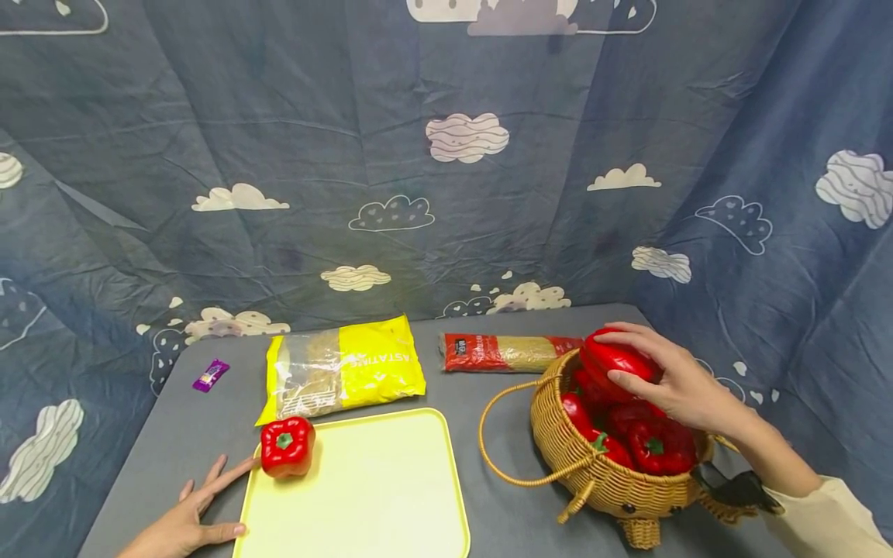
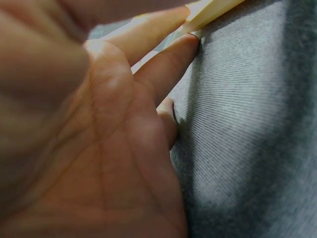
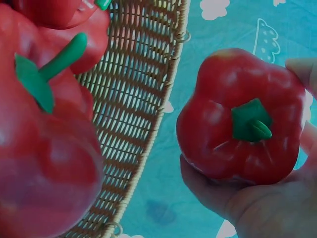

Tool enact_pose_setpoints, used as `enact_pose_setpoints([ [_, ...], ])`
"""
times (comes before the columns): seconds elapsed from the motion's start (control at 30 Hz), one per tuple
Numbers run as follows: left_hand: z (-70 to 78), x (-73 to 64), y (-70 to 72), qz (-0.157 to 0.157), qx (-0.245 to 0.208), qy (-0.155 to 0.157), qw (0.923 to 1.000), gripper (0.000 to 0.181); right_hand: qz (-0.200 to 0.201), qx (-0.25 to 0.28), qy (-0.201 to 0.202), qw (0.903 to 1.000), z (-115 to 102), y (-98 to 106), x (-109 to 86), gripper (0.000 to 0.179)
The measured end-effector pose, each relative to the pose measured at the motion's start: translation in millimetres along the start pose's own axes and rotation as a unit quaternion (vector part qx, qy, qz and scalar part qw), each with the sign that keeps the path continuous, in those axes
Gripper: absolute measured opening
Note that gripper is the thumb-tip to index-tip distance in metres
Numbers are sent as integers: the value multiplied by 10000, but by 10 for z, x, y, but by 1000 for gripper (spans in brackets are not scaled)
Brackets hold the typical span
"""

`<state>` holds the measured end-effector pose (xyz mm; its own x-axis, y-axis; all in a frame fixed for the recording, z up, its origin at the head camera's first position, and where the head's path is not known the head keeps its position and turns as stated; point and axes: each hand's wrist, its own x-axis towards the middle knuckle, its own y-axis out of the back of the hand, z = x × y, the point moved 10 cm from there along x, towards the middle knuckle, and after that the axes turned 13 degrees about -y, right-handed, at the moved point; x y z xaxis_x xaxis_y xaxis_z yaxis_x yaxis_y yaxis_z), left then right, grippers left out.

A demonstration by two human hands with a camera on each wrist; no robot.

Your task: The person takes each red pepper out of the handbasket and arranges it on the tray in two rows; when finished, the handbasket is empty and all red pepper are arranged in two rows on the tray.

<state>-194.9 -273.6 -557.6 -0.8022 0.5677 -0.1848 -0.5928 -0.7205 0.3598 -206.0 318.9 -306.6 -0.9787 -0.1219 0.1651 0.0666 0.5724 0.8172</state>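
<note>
In the head view my right hand (image 1: pixel 663 372) grips a red bell pepper (image 1: pixel 617 358) over the wicker basket (image 1: pixel 568 434). The right wrist view shows this pepper's green stem (image 3: pixel 252 121) facing the camera, thumb and fingers on its sides. More red peppers (image 1: pixel 663 446) fill the basket. My left hand (image 1: pixel 184 515) lies at the left edge of the pale yellow tray (image 1: pixel 370 496), fingers spread, index fingertip and thumb at the rim. Another red bell pepper (image 1: pixel 287 446) stands stem up at the tray's far left corner, close to that index fingertip.
Behind the tray lies a yellow bag of pasta (image 1: pixel 349 368). A red packet of spaghetti (image 1: pixel 505 353) lies behind the basket, and a small purple wrapped sweet (image 1: pixel 211 375) at the far left. The basket's looped handle (image 1: pixel 488 434) sticks out toward the tray. A cloud-patterned curtain (image 1: pixel 391 170) hangs behind the table.
</note>
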Motion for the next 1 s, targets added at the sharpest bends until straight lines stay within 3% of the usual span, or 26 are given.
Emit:
enact_pose_setpoints([
  [0.23,-1,10,-4,-38,136,53,9999,82,-312,-39,-44,9995,-83,-78,-48,56],
  [0.43,34,21,13,48,269,-78,9996,84,-200,293,-149,9993,-212,-93,-64,61],
  [0.6,57,18,19,98,401,-220,9989,84,8,261,-171,9995,-300,-109,-99,67],
  [0.83,10,3,2,97,267,-69,9996,85,400,182,163,9989,-450,-78,-106,65],
  [1.0,-17,-3,5,107,51,58,9999,85,342,322,312,9984,-563,-123,-92,61],
])
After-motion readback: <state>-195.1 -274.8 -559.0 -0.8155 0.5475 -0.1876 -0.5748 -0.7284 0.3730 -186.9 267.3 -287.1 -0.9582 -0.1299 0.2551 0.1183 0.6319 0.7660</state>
